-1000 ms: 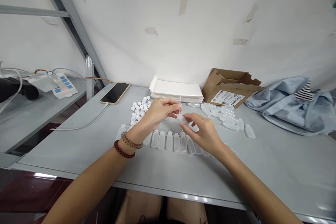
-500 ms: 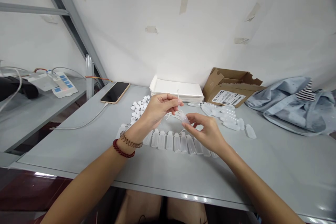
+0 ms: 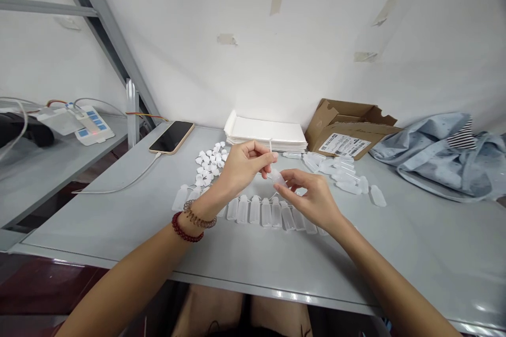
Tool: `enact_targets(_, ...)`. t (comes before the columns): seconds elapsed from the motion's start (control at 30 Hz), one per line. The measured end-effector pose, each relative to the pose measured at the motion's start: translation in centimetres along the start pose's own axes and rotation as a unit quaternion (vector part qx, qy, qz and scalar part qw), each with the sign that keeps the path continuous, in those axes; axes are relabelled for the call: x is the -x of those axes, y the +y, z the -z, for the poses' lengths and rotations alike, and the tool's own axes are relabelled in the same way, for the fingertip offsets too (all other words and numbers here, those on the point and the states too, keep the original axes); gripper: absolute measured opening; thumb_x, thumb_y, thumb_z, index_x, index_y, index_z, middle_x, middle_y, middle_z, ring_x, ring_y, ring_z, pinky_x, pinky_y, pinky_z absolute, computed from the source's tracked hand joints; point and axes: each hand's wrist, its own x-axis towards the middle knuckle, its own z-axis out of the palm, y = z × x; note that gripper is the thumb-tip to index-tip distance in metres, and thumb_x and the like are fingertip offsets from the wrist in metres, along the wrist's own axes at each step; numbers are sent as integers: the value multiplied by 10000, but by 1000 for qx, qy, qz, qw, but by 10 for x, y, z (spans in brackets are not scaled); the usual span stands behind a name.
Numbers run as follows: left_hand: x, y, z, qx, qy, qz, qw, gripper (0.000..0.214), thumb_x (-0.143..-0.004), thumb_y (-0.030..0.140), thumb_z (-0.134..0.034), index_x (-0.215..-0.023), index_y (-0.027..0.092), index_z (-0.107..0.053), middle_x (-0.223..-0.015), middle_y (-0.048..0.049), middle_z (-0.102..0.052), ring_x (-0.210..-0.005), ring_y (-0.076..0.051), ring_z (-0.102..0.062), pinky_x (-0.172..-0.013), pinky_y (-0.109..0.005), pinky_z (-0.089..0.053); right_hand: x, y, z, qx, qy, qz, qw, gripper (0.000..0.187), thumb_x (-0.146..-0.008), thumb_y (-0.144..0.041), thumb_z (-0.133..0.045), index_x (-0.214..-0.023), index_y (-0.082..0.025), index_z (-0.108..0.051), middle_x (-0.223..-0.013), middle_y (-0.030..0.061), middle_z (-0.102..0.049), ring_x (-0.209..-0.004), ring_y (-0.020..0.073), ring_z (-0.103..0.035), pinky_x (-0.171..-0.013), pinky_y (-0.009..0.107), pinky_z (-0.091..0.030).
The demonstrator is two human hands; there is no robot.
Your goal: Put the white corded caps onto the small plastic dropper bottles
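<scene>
My right hand (image 3: 310, 195) holds a small translucent plastic bottle (image 3: 279, 177), tilted with its neck toward the other hand. Just above that neck, my left hand (image 3: 249, 163) pinches a thin white stick-like piece (image 3: 271, 144) whose tip pokes up past the fingers. Whether its lower end is inside the bottle I cannot tell. Below both hands, several similar bottles (image 3: 255, 211) lie in a curved row, with thin white strings at their necks. A pile of small white caps (image 3: 207, 162) sits beside my left forearm, which hides part of the row.
More translucent bottles (image 3: 348, 187) lie scattered at the right, before an open cardboard box (image 3: 351, 129). A white stack (image 3: 269, 131) stands against the wall. At the left is a phone (image 3: 173, 137) on a charging cable; light blue fabric (image 3: 430, 160) lies far right.
My left fingers have come down slightly toward the bottle, and the white piece stands a little clearer above them. My right hand stays nearly still; the view has shifted slightly.
</scene>
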Motion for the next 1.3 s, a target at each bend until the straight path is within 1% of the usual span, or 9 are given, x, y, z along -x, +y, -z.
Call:
enact_targets(0.17,2,-4,-2,28,-18,0,999,163,-773,247,-691,-690,144,-597,-577,16,-585,-507,-73,-526,-507,-217,-453,0,1,-1,-15,-19,-6,1000,129,-824,-308,-617,-845,-187,-654,-660,-1,-657,-569,131,-586,-553,257,-505)
enact_targets(0.37,6,-4,-7,58,-40,29,997,163,-779,253,-688,-704,140,-599,-601,10,-598,-526,-78,-544,-535,-228,-481,0,2,-1,-50,-33,-37,998,393,-863,-334,-570,-1229,-191,-570,-781,23,-682,-592,133,-609,-586,277,-531)
enact_targets(0.6,7,-2,-7,77,-98,31,992,175,-767,291,-714,-778,128,-652,-712,-24,-652,-606,-100,-587,-622,-266,-523,0,1,1,-153,-32,-61,986,318,-864,-364,-582,-1133,-209,-645,-758,13,-676,-661,159,-654,-638,304,-556)
enact_targets(0.7,5,2,-1,58,-102,-7,993,253,-764,305,-719,-956,147,-675,-937,-58,-683,-632,-94,-588,-664,-290,-532,-2,-1,4,-239,-16,-117,964,320,-828,-365,-640,-1102,-201,-658,-778,18,-698,-655,167,-677,-645,312,-552)
enact_targets(0.8,5,6,2,-59,-58,-86,993,260,-781,303,-695,-997,163,-661,-1059,-75,-664,-780,-139,-616,-706,-301,-526,-4,-1,9,-336,-8,-161,928,294,-797,-358,-683,-1048,-205,-662,-785,22,-722,-646,173,-689,-627,307,-541)
enact_targets(0.93,8,-1,-4,-271,-72,-211,936,444,-729,303,-747,-1126,184,-587,-1156,-88,-625,-1047,-222,-571,-850,-367,-500,-7,2,13,-457,-3,-202,867,250,-779,-327,-708,-997,-214,-660,-794,25,-735,-694,170,-694,-630,287,-535)
enact_targets(1.07,12,-14,-13,-362,-63,-309,877,587,-738,274,-751,-1240,177,-462,-1206,-110,-579,-1135,-247,-517,-941,-417,-464,-7,3,14,-519,-28,-228,824,243,-787,-306,-703,-1007,-222,-644,-852,40,-744,-789,182,-705,-677,281,-531)
enact_targets(1.17,13,-17,-14,-381,-43,-344,857,513,-757,261,-731,-1187,182,-462,-1142,-95,-591,-1084,-242,-530,-909,-409,-477,-7,3,14,-535,-55,-231,811,224,-806,-289,-685,-1013,-215,-647,-879,51,-745,-846,189,-705,-761,300,-525)
enact_targets(1.3,11,-16,-10,-419,-38,-372,827,414,-767,284,-711,-1093,169,-482,-1055,-91,-596,-1012,-248,-540,-872,-414,-482,-7,4,15,-524,-83,-217,820,223,-820,-301,-662,-1019,-202,-656,-894,64,-739,-866,207,-699,-802,344,-521)
